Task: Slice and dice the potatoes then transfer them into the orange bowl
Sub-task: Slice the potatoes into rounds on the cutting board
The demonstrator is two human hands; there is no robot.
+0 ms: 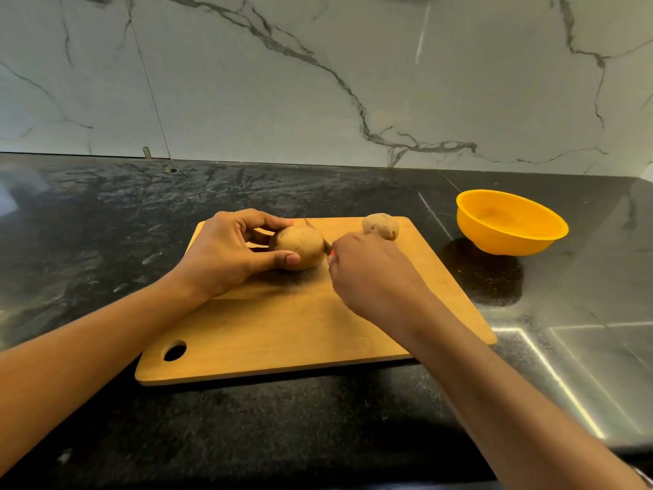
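One small potato [381, 226] lay at board [282, 330] far edge; left hand [219, 256] fingers pinched big potato [300, 247] mid-board; right hand [371, 277] fingers wrapped knife [328, 245].

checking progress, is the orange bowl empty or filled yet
Empty: the orange bowl shows a bare inside; the held potato and second potato sit whole on the cutting board.

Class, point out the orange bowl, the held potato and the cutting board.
orange bowl [509, 246], head view, outer wall.
held potato [300, 246], head view, top skin.
cutting board [282, 323], head view, bare centre.
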